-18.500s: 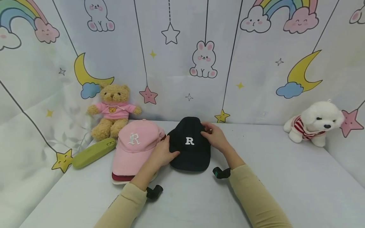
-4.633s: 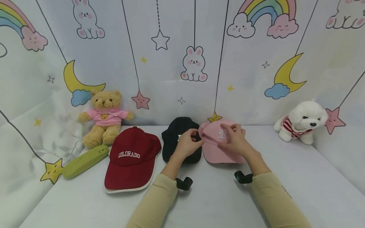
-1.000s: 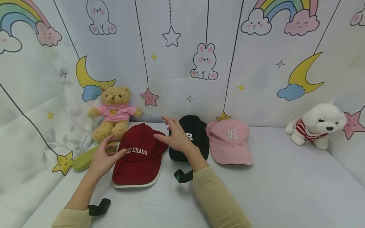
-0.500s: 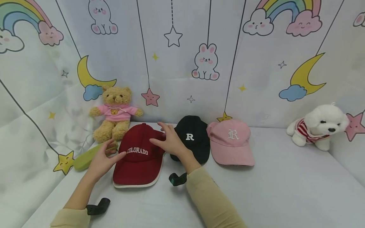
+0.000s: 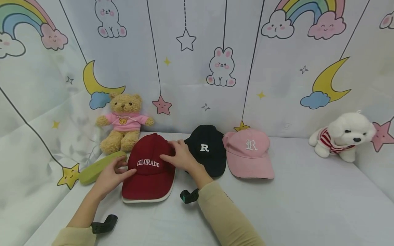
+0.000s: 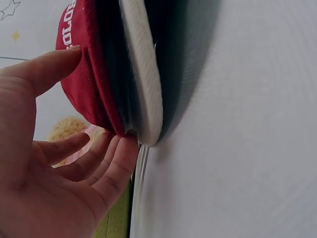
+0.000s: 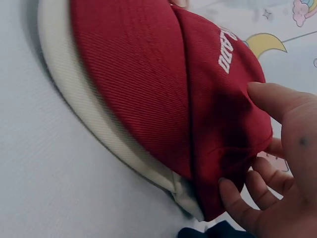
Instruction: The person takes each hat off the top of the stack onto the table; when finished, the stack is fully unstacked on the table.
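A red baseball cap (image 5: pixel 150 160) lettered COLORADO lies over a cream cap (image 6: pixel 143 74), whose brim shows beneath the red one. My left hand (image 5: pixel 110 176) is at its left side, thumb on the front of the crown and fingertips tucked at the lower edge, between red and cream in the left wrist view. From the right, my right hand (image 5: pixel 182 155) holds the crown's side, with its thumb (image 7: pixel 272 96) on the front and curved fingers at the side and back edge. Both caps are on the table.
Just right of the red cap stands a black cap (image 5: pixel 205 164) with a white R, then a pink cap (image 5: pixel 249 155). A green glasses case (image 5: pixel 95 169) lies behind my left hand. A teddy bear (image 5: pixel 123 119) sits at back left, a white plush dog (image 5: pixel 341 136) at far right.
The pink cap went from atop the pile at left to right of the black cap, uncovering the red cap. Both hands then moved over to the red cap and closed in on its sides.
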`<state>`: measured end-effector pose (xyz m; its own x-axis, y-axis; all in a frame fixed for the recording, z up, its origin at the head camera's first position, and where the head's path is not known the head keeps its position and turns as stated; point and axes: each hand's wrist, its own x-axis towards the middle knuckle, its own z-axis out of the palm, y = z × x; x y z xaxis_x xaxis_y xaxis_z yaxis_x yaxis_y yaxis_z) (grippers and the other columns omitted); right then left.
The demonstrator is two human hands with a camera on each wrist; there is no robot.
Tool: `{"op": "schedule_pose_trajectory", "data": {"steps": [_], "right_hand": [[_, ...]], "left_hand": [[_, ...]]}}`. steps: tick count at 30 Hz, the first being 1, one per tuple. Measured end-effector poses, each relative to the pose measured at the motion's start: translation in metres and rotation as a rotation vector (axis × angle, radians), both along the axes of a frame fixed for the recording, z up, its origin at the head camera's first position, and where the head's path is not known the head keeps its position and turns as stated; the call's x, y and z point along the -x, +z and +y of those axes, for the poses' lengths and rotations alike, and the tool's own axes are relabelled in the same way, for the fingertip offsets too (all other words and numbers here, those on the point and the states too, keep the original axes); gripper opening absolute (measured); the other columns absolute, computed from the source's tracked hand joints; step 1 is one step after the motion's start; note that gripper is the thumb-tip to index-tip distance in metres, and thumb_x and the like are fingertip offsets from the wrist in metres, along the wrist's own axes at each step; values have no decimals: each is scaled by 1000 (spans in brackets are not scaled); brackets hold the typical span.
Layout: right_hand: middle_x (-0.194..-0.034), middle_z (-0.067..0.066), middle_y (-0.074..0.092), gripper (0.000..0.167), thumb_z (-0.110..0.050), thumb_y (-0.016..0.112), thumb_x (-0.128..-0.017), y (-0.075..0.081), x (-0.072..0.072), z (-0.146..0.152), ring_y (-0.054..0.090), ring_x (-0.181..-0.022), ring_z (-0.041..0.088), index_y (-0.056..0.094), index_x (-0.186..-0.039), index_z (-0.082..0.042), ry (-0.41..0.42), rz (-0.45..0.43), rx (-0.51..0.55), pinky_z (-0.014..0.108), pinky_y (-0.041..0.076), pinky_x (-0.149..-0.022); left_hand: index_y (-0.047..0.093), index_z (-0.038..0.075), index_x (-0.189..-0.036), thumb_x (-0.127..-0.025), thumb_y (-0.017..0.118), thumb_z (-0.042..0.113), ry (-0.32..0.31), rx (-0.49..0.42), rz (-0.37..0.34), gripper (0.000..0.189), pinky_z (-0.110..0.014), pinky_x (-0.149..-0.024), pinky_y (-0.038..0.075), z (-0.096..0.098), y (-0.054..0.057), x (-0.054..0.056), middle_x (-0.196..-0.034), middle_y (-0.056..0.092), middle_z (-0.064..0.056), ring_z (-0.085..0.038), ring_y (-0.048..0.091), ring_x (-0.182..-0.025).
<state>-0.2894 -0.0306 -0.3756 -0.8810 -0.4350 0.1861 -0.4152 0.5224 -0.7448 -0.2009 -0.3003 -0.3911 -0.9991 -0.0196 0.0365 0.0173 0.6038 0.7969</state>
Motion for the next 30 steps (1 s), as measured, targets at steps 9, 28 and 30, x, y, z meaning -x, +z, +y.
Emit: {"op": "schedule_pose_trajectory", "data": {"steps": [9,28,30], "right_hand": [[-120,6,51,65,-36,72,-93,-3,0,0,49,-109,18,48,-148,-9,29,-12,12,29,52,-85],[-120,5,51,62,-27,73,-94,-4,-2,-2,52,-107,16,46,-148,-9,42,29,62,25,52,-86],[-119,5,51,63,-27,73,-94,-4,-2,-2,53,-106,16,45,-148,-10,39,33,73,24,52,-85]], "left_hand": [[24,-8,-154,-93,74,40,-8,-5,-57,92,-38,-81,56,-1,-1,-3,-139,46,-30,-44,52,-122],[34,-10,-148,-93,74,36,-20,-27,-84,83,-33,-73,56,-1,3,-6,-132,52,-28,-43,55,-120],[34,-11,-148,-93,74,36,-22,-31,-78,83,-33,-73,56,-1,4,-6,-132,52,-28,-42,56,-118]]}}
